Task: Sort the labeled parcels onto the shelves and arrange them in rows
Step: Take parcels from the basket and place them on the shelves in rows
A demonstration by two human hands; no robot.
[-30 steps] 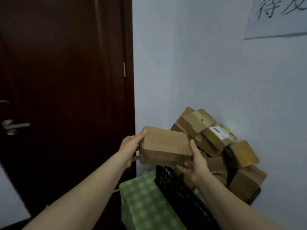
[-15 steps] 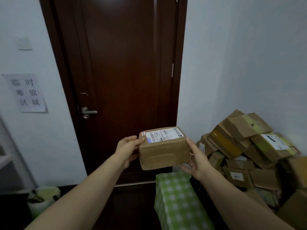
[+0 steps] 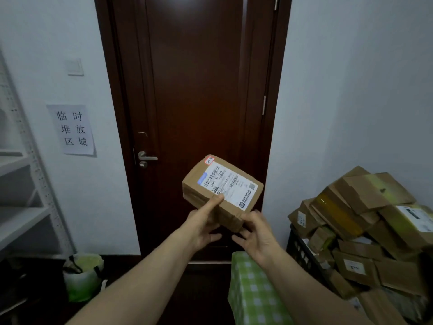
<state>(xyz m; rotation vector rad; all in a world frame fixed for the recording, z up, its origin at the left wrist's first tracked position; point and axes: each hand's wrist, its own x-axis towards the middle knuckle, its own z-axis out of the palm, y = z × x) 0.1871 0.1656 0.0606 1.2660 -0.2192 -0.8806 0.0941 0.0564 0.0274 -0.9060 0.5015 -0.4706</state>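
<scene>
Brown cardboard fills the middle of the head view: one parcel (image 3: 222, 191) is held up in the air in front of the dark door (image 3: 194, 90), tilted so that its white shipping label (image 3: 228, 184) and a small red-edged sticker (image 3: 209, 159) at the far corner are turned to the camera.

The step in hand is judged to be the reading of the label, so that the right shelf can be chosen. The pile of parcels (image 3: 365, 219) is heaped in and over a black crate (image 3: 302, 252) at the right, and much of the sorting appears not yet done. The white shelves (image 3: 21, 216) are seen at the far left, well apart from the parcel. The next move is therefore thought to call for a turn to the left, with the parcel carried level and set down in line with its row.

The left hand (image 3: 201, 227) is raised at the parcel's near left side: its thumb (image 3: 214, 201) is laid flat along the top, touching the label's edge, while its fingers (image 3: 214, 235) are curled beneath, so the box is clamped between them. The right hand (image 3: 255, 233) is placed at the near right corner, the thumb pressed to the near edge and the other digits spread loosely below. Whether these touch the underside cannot be told.
</scene>
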